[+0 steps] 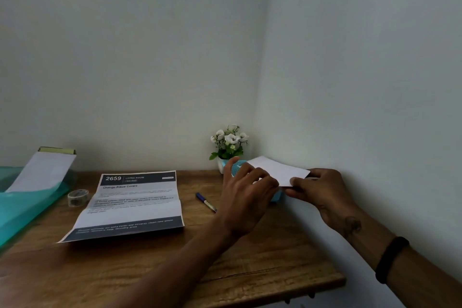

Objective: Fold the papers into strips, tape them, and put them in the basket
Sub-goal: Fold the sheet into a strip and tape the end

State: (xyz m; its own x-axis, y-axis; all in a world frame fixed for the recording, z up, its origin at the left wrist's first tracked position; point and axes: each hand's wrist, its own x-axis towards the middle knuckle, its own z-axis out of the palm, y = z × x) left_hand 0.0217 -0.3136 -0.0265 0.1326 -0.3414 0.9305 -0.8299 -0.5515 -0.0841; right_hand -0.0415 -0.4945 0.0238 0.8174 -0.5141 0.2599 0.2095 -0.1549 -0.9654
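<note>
Right now both hands pinch a folded white paper strip (280,170) above the small light-blue perforated basket (236,167) at the wooden desk's (250,265) far right corner, beside the wall. The left hand (246,197) grips its near-left edge, and the right hand (322,190) clamps its right end. Released unevenly, the wide strip could catch the rim, slide off against the wall, or tip the light basket. A printed creased sheet (132,204) lies unfolded at centre, clear tape roll (78,197) near the left edge.
</note>
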